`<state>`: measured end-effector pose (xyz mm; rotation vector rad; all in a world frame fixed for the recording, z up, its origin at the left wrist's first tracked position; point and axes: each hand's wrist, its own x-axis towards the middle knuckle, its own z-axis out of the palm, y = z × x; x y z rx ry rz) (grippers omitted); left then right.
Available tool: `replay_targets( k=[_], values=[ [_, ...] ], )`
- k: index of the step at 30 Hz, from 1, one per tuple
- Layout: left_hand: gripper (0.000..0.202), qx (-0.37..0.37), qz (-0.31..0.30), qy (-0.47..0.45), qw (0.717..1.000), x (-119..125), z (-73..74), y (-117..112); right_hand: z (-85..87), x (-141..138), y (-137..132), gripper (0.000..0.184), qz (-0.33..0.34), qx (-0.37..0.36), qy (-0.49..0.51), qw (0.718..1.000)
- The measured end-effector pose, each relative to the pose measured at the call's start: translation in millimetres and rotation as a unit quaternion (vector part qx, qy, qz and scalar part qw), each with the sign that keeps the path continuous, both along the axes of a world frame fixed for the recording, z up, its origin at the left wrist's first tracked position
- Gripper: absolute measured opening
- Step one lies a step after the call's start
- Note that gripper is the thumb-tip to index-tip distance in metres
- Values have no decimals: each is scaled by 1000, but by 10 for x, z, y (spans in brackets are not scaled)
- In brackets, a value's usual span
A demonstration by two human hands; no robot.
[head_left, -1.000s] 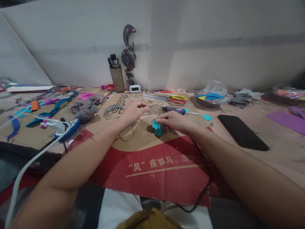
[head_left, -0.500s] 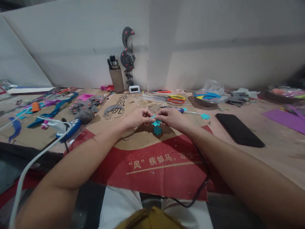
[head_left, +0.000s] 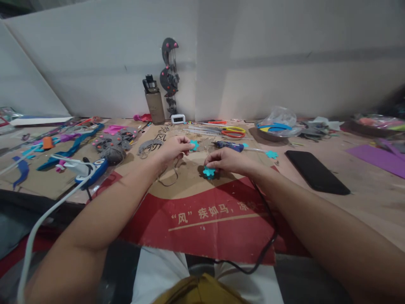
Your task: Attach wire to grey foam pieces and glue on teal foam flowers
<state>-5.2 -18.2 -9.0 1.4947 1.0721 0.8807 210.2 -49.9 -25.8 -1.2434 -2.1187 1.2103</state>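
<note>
Parted since half a second ago, the hands no longer meet over the cardboard sheet (head_left: 196, 242): the left hand (head_left: 174, 150) has drawn off leftward with one turquoise flower (head_left: 194, 145), and the right hand (head_left: 226, 160) has come down to the second turquoise flower (head_left: 209, 172).

Nearest, white trousers (head_left: 158, 274) show below the sheet's front edge, and a black cord (head_left: 263, 255) loops over its front right part. Farther in, on the sheet's bare brown area, the second flower sits under the right hand; that grip is narrow, fingertips at the flower's upper edge, though whether they pinch it I cannot tell. Just beyond, the left grip pinches the first flower between thumb and finger.

Right of the sheet, a black smartphone (head_left: 316, 172) lies on the tabletop (head_left: 373, 202); to its left, a blue-and-white power strip (head_left: 96, 171) and a grey yarn ball (head_left: 116, 155). On the sheet's far half, beyond the right hand, rests a blue glue gun (head_left: 230, 146), with scissors (head_left: 233, 132) behind it. Past the sheet's far edge stand a small white digital clock (head_left: 178, 119) and a water bottle (head_left: 155, 105); above them, a grey moon-shaped ornament (head_left: 170, 76) hangs against the wall (head_left: 268, 55).
</note>
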Motion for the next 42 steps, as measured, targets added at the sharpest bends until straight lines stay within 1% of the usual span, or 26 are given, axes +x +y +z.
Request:
replay_targets(
  k=[3, 5, 8, 11, 17, 20, 23, 27, 29, 31, 33, 35, 36, 38, 39, 40, 42],
  values=[
    [23, -12, 18, -27, 999, -41, 51, 27, 13, -29, -19, 17, 4, 46, -62, 997],
    [20, -11, 25, -35, 999, -69, 44, 57, 27, -55, -37, 16, -9, 85, -90, 992],
    [15, -15, 32, -32, 999, -109, -5, 121, 41, -79, -56, 18, -37, 106, -88, 990],
    [16, -27, 45, -43, 998, -136, -47, 178, 29, -78, -44, 19, -64, 126, -76, 987],
    [21, -33, 94, -57, 993, -140, -42, 200, 15, -70, -10, 16, -99, 204, -95, 969],
    [19, -61, 88, -72, 992, -128, -32, 181, 27, -79, -24, 17, -108, 226, -106, 962],
    [19, -63, 84, -101, 989, -108, -49, 175, 27, -83, -32, 17, -110, 241, -103, 959],
    [23, -52, 99, -96, 989, -86, -132, 205, 24, -85, -36, 18, -101, 255, -109, 955],
    [21, -50, 87, -90, 991, -84, -188, 226, 28, -88, -44, 18, -95, 258, -120, 954],
    [18, -39, 62, -75, 995, -90, -233, 243, 34, -91, -54, 18, -93, 267, -130, 950],
    [14, -9, 50, -27, 998, -101, -256, 256, 37, -94, -63, 18, -94, 276, -136, 947],
    [13, 60, 68, 81, 993, -108, -253, 270, 36, -98, -67, 17, -91, 278, -138, 946],
    [13, 109, 82, 153, 979, -108, -245, 279, 32, -100, -67, 17, -87, 276, -139, 947],
    [11, 203, 94, 290, 931, -100, -227, 302, 20, -102, -62, 17, -78, 275, -141, 948],
    [10, 233, 87, 341, 906, -93, -221, 316, 11, -103, -57, 17, -74, 277, -141, 947],
    [11, 250, 74, 378, 888, -85, -218, 331, -1, -103, -50, 17, -72, 280, -140, 947],
    [12, 254, 43, 420, 870, -70, -223, 360, -28, -101, -32, 17, -68, 289, -138, 945]
  ],
)
